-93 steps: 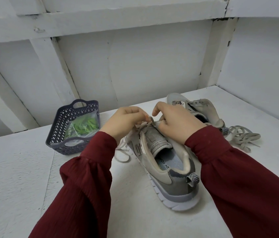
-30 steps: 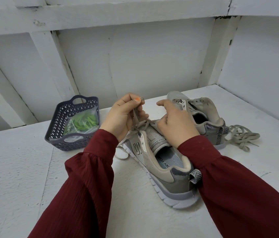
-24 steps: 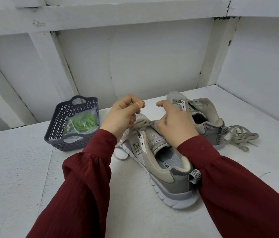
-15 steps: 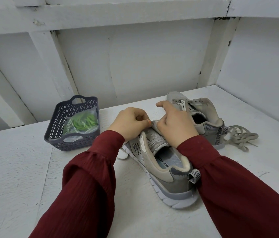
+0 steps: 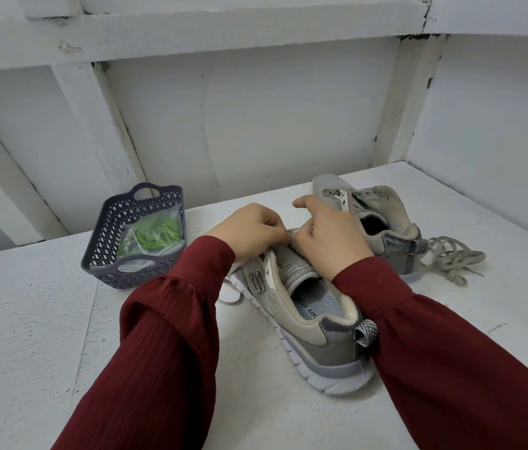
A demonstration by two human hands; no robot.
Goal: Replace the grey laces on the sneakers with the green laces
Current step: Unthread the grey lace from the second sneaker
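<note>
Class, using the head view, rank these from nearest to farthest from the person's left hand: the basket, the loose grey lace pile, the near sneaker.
1. Near sneaker: right under the left hand, which grips at its lacing.
2. Basket: off to the left, apart from the hand.
3. Loose grey lace pile: far right, beyond the second sneaker.

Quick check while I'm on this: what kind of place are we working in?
Probably a staged workbench booth, not a home or shop: a bare white-painted table boxed in by white panelled walls, with a basket of green laces and two sneakers laid out.
</note>
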